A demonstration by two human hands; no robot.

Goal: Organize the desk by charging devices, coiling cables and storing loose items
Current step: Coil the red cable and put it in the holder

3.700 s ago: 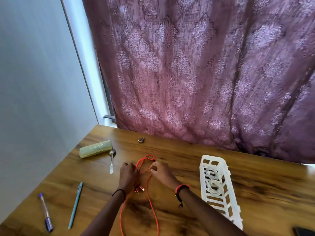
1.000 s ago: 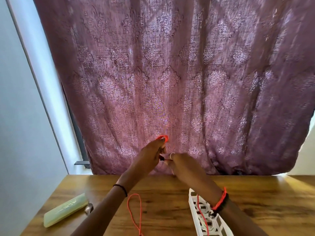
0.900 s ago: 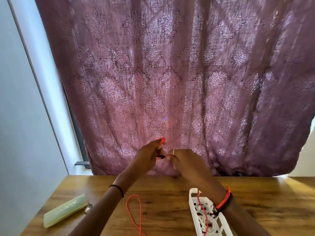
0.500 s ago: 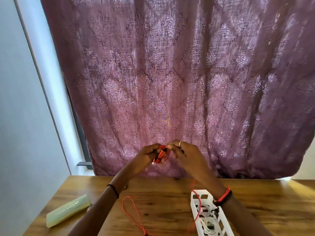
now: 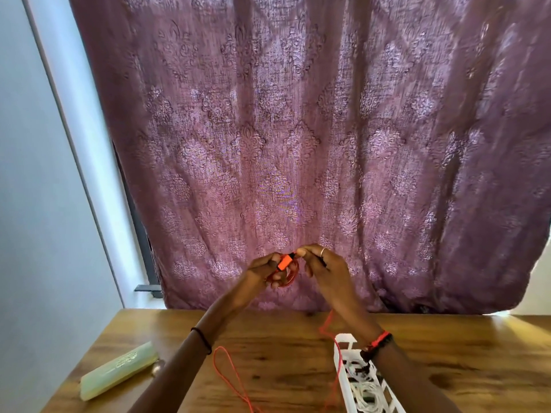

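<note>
Both hands are raised above the wooden desk [image 5: 283,359], in front of the curtain. My left hand [image 5: 259,274] holds a small coil of the orange cable [image 5: 284,271]. My right hand [image 5: 323,263] pinches the cable's orange plug end at the top of the coil. The rest of the cable hangs down; one loop lies on the desk under my left forearm and another strand drops beside the white slotted basket [image 5: 343,371]. White coiled cables [image 5: 362,393] lie in that basket.
A pale green case [image 5: 119,372] lies at the desk's left side, with a spoon's tip [image 5: 156,369] just showing beside it. A purple patterned curtain [image 5: 298,144] hangs behind the desk. A grey wall stands to the left.
The hands lifted the orange cable off the desk and wound it into a small coil in my left hand. The loose length on the desk has shortened. The view tilted upward.
</note>
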